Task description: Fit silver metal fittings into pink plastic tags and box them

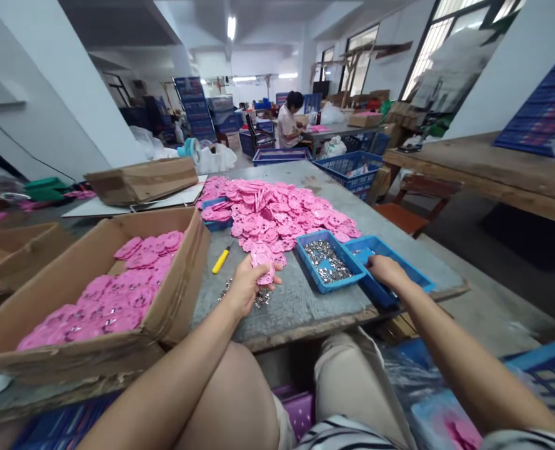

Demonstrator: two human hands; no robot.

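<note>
My left hand (245, 281) is closed on a pink plastic piece (262, 261) with a scalloped edge, thumb laid across it. Small shiny metal parts (261, 299) lie on the table under that hand. My right hand (386, 271) reaches into the right blue tray (415, 280), its fingertips down among small metal bits and mostly hidden. Beside it, the left blue tray (327, 289) holds many small silvery metal parts (327, 259). A large heap of similar pink pieces (277, 215) spreads beyond both trays.
A cardboard box (177, 300) with many pink pieces stands left. A yellow-handled tool (221, 261) lies between box and heap. Another flattened carton (141, 180) is behind. Blue crates (352, 175) and a wooden chair (406, 209) stand past the table edge. A person (289, 122) sits farther back.
</note>
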